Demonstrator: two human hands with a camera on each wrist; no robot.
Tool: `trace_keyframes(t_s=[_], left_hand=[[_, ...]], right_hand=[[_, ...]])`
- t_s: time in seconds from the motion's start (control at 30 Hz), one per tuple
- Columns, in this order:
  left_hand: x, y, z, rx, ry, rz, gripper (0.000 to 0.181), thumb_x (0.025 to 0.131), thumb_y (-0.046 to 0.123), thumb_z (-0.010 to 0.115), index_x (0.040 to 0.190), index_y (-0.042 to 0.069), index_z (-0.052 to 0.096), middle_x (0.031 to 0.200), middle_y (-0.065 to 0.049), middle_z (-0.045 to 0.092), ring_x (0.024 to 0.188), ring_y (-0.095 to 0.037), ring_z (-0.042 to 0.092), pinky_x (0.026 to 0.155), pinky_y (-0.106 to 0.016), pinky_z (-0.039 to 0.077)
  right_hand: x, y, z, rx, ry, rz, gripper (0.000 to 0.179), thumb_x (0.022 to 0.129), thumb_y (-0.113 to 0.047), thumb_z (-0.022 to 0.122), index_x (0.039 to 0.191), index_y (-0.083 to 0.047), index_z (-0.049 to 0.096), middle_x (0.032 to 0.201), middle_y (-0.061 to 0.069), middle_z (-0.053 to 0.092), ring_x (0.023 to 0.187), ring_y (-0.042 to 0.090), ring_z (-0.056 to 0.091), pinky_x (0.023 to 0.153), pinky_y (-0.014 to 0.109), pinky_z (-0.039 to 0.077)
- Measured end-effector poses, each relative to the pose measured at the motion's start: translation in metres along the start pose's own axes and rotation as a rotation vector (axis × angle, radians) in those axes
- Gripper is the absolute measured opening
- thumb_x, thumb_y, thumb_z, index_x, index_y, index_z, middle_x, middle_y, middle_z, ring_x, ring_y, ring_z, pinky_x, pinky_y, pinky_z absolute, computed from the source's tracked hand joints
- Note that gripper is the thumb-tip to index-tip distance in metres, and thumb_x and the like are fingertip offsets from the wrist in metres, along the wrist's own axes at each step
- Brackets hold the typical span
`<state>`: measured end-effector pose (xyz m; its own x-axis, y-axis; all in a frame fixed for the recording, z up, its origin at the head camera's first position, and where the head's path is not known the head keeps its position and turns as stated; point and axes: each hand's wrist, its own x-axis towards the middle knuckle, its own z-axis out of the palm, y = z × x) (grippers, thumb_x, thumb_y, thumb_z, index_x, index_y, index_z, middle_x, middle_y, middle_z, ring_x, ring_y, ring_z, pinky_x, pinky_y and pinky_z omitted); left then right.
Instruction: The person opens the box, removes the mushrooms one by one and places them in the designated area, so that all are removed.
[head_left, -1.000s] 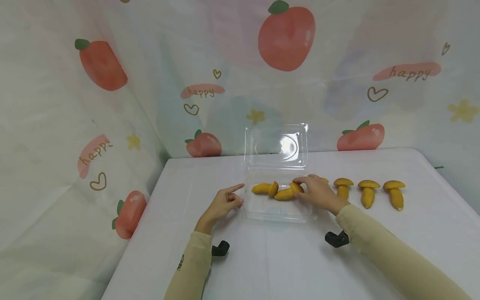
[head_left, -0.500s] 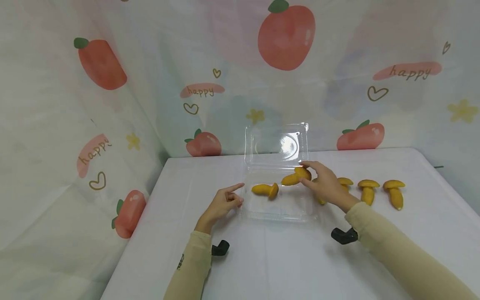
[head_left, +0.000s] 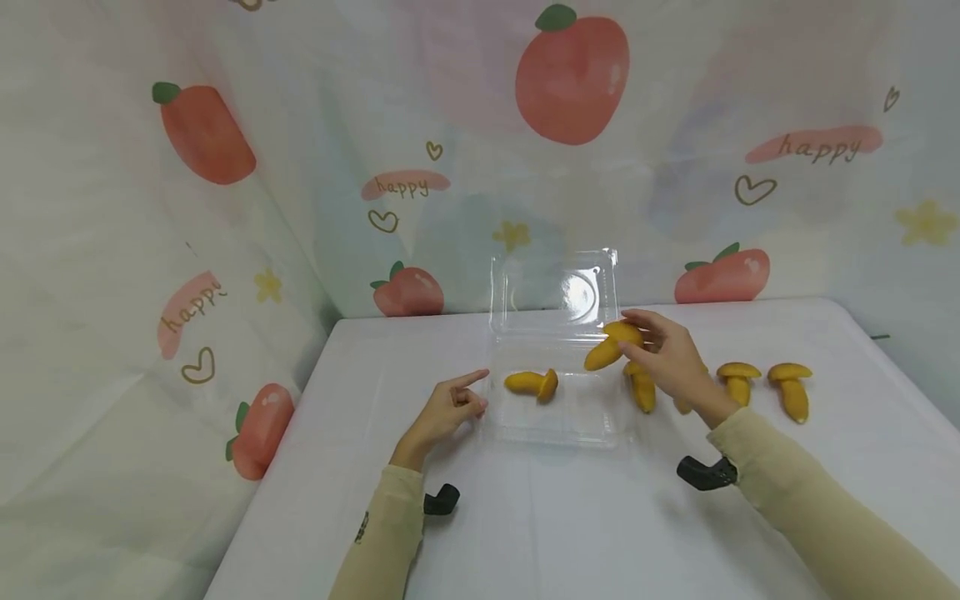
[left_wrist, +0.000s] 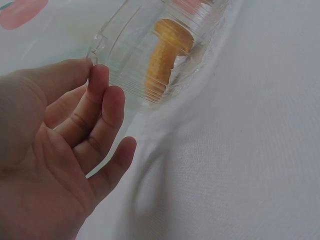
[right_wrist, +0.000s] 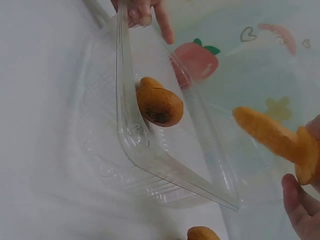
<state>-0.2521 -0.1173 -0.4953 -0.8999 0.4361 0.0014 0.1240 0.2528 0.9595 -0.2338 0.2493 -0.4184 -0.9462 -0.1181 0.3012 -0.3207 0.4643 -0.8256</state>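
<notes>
An open clear plastic clamshell box (head_left: 558,435) stands mid-table, its lid (head_left: 532,287) upright at the back. One yellow mushroom (head_left: 529,383) lies in the left part of its base, also seen through the wall in the left wrist view (left_wrist: 165,55). My left hand (head_left: 442,417) is at the box's left side, thumb and fingertip pinching its rim (left_wrist: 97,45). My right hand (head_left: 671,358) grips another yellow mushroom (head_left: 602,354) by the cap, above the right side of the box. In the right wrist view its stem (right_wrist: 265,130) points away from the fingers.
Just right of the box lies a mushroom (head_left: 642,392). Further right are two more, a nearer one (head_left: 738,379) and an outer one (head_left: 792,392); another (head_left: 682,406) is mostly hidden behind my right hand. A white cloth covers the table (head_left: 510,525), with a fruit-print curtain (head_left: 450,83) behind.
My right hand has lifted its mushroom from beside the other one in the box and moved it up and right. My left hand has stayed in place.
</notes>
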Motion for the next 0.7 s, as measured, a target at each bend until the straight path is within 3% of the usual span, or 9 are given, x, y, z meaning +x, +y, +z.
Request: trace_keyframes(t_s=[0.13,0.2,0.3,0.43,0.7], left_hand=[[0.000,-0.003,0.000,0.002,-0.007,0.000,0.059,0.096,0.004,0.065,0.151,0.003,0.045,0.073,0.007,0.063,0.075,-0.007,0.059,0.077,-0.021,0.051],[0.000,-0.004,0.001,0.006,-0.007,0.001,0.059,0.096,0.003,0.064,0.151,0.002,0.045,0.072,0.007,0.063,0.075,-0.007,0.059,0.077,-0.022,0.051],[0.000,-0.003,0.001,0.005,-0.007,-0.002,0.059,0.096,0.003,0.063,0.152,0.003,0.045,0.073,0.007,0.063,0.075,-0.007,0.060,0.078,-0.022,0.052],[0.001,-0.002,0.002,0.001,-0.004,0.000,0.059,0.096,0.003,0.064,0.152,0.004,0.045,0.074,0.006,0.063,0.076,-0.007,0.060,0.079,-0.021,0.051],[0.002,0.000,0.001,-0.009,-0.002,-0.009,0.060,0.096,0.003,0.064,0.152,0.003,0.044,0.076,0.001,0.064,0.076,-0.009,0.059,0.077,-0.020,0.050]], right_hand=[[-0.003,0.002,-0.008,0.079,0.032,-0.006,0.050,0.099,-0.012,0.064,0.143,0.007,0.048,0.143,0.028,0.050,0.102,-0.004,0.062,0.083,0.007,0.051],[-0.005,0.003,-0.012,0.121,0.022,0.006,0.050,0.100,-0.012,0.063,0.142,0.008,0.048,0.141,0.025,0.050,0.093,-0.009,0.065,0.079,0.013,0.055],[-0.008,0.006,-0.019,0.139,0.005,0.038,0.049,0.101,-0.014,0.062,0.143,0.008,0.047,0.135,0.007,0.053,0.082,-0.006,0.070,0.072,0.016,0.057],[-0.011,0.009,-0.028,0.142,0.009,0.043,0.046,0.101,-0.014,0.061,0.142,0.003,0.050,0.126,-0.016,0.052,0.084,-0.005,0.070,0.068,0.014,0.055],[-0.019,0.012,-0.045,0.280,-0.013,0.081,0.042,0.103,-0.016,0.057,0.145,-0.016,0.052,0.123,-0.019,0.057,0.091,0.000,0.067,0.079,0.013,0.055]])
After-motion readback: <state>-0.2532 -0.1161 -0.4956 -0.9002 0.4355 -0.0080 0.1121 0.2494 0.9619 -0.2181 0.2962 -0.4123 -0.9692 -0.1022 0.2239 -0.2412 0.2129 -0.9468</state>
